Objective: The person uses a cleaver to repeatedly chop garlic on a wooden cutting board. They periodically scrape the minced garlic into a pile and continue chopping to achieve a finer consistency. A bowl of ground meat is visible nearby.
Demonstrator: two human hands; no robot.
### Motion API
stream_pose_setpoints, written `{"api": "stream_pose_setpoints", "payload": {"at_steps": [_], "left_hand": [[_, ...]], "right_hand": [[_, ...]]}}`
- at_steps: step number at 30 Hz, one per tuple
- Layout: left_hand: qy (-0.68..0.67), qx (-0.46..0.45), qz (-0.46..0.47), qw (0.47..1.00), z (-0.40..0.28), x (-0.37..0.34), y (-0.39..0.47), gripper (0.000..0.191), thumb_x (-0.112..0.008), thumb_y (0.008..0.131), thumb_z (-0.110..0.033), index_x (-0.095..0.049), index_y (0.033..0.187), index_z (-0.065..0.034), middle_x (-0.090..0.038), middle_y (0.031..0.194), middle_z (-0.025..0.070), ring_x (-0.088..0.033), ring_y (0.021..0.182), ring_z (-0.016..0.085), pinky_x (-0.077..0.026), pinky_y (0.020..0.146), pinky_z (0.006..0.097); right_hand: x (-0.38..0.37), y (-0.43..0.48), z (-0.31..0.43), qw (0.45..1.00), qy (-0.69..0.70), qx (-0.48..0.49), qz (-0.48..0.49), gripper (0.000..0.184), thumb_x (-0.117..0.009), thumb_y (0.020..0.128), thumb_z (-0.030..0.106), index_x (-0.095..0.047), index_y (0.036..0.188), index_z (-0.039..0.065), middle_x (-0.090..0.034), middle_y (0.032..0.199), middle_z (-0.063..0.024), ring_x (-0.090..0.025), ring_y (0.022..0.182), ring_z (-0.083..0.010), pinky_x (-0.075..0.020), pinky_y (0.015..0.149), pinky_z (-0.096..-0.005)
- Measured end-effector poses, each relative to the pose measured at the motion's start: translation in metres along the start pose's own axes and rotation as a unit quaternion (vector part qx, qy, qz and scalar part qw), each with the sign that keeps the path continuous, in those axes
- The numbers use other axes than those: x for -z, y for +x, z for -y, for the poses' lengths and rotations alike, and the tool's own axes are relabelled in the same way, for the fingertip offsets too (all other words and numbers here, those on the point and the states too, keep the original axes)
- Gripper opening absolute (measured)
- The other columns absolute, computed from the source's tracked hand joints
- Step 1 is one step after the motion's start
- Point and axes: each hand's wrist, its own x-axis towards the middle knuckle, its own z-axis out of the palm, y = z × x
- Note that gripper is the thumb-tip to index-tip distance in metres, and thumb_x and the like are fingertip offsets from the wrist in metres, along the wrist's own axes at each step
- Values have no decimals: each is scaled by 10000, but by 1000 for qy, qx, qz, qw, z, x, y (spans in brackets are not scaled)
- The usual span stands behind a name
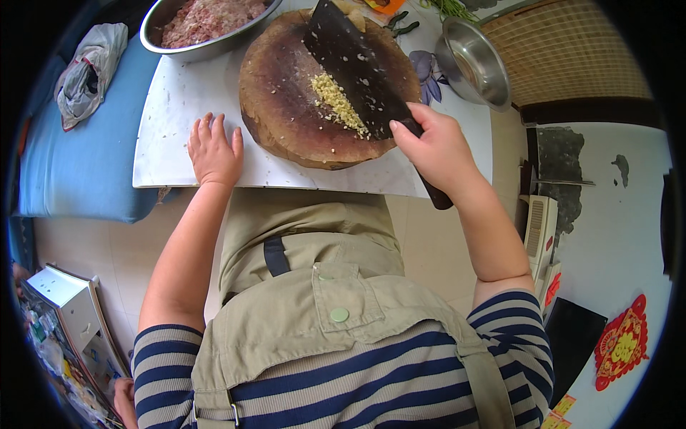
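My right hand (pixel 437 142) grips the handle of a dark-bladed cleaver (pixel 351 67), whose broad blade slants across a round wooden chopping block (pixel 278 118). Along the blade's lower left edge lies a strip of finely chopped pale yellow bits, probably garlic or ginger (pixel 336 102). More bits cling to the flat of the blade. My left hand (pixel 214 150) rests palm down on the white tabletop (pixel 177 118), left of the block and apart from it, with its fingers spread and nothing in it. The blade hides part of the block's far side.
A metal bowl of minced meat (pixel 211 21) stands at the back left. Right of the block are a steel basin (pixel 474 64), dark green peppers (pixel 404 28) and green stalks (pixel 450 8). Another person's hand (pixel 124 399) shows at lower left, by a white cabinet (pixel 80 311).
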Motion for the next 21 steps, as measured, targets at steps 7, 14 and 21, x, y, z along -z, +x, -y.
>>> {"api": "stream_pose_setpoints", "payload": {"at_steps": [7, 14, 21], "left_hand": [[-6, -7, -9, 1000, 0, -1, 0, 464, -464, 906, -386, -459, 1290, -125, -390, 1379, 83, -266, 1332, 292, -207, 1082, 452], [0, -3, -3, 1000, 2, -1, -1, 466, -465, 905, -381, -457, 1289, -117, -389, 1379, 88, -267, 1331, 294, -207, 1084, 451], [-2, -3, 0, 1000, 2, -3, 0, 480, -477, 892, -393, -465, 1280, -111, -385, 1380, 90, -261, 1331, 292, -192, 1090, 453]], "right_hand": [[-1, 1, 6, 999, -30, 7, 13, 304, -580, 823, 272, -621, 1002, 30, -603, 659, -106, -551, 564, -222, -428, 561, -345], [-5, 0, 8, 1000, -3, 7, 6, 308, -584, 820, 278, -621, 996, 28, -600, 649, -112, -552, 565, -230, -428, 560, -351], [-1, 0, 12, 1000, -25, -6, 17, 290, -592, 817, 271, -622, 985, 37, -592, 637, -106, -534, 550, -220, -420, 548, -339]]}}
